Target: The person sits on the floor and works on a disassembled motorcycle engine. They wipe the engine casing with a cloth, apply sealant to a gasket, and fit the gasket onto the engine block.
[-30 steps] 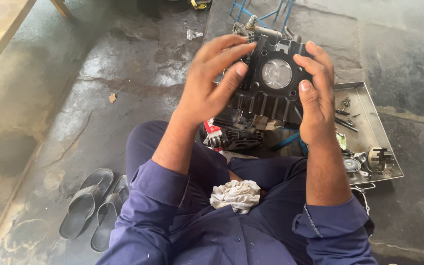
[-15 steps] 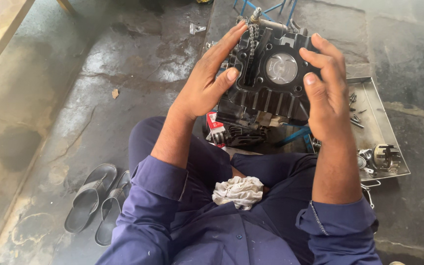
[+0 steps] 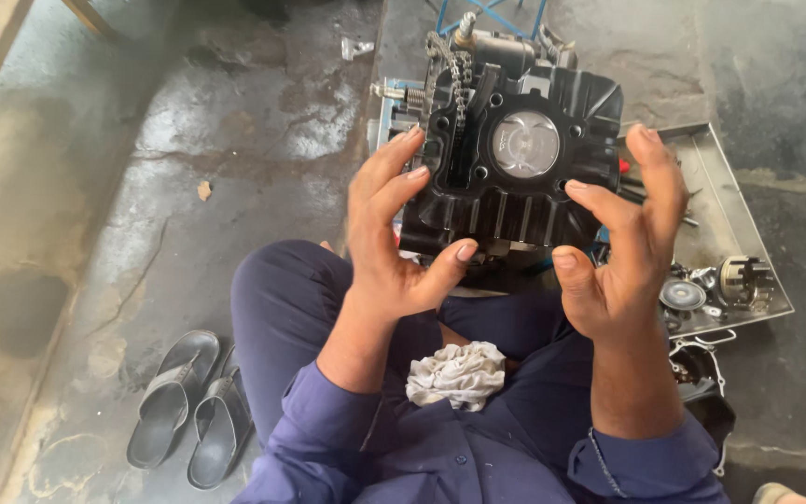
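Black cylinder point(image 3: 515, 177) now sits free; both hands, left point(image 3: 394, 252) and right point(image 3: 622, 252), have let go, fingers spread.

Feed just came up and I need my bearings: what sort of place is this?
Probably an informal motorcycle repair workshop, with work done on the floor. A black engine cylinder block with its piston showing sits before the hands, a metal tray holds small engine parts, and the concrete floor is oil-stained.

Small parts in the metal tray point(image 3: 741, 201) — too tiny to identify.
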Tool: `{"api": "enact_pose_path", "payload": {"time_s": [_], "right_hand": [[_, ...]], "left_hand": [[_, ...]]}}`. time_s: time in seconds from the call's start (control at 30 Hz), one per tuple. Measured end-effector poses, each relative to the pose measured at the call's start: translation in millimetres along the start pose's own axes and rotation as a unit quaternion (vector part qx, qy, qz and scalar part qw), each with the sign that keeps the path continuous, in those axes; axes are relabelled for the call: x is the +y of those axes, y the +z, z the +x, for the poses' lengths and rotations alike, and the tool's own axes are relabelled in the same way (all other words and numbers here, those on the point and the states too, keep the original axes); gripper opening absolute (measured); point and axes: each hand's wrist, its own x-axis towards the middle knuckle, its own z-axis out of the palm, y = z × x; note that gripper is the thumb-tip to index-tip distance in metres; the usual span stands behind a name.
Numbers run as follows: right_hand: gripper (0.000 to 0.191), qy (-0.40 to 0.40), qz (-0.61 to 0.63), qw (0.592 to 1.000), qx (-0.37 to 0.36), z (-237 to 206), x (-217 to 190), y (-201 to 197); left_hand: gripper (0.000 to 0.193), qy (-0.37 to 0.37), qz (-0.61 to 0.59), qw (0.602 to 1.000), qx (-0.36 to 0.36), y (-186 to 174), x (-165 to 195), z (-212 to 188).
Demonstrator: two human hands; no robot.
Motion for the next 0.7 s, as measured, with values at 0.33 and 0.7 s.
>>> {"api": "enact_pose_path", "payload": {"time_s": [0.33,0.7], "right_hand": [[0.065,0.043,-0.188,0.976,-0.097,-20.9,-44.7,5.6],[0.071,0.019,-0.202,0.966,-0.161,9.7,-40.7,-10.4]], "left_hand": [[0.034,0.006,0.050,0.996,0.073,4.2,1.9,-14.9],[0.040,-0.117,-0.124,0.981,0.088,14.8,2.7,-27.7]]}}
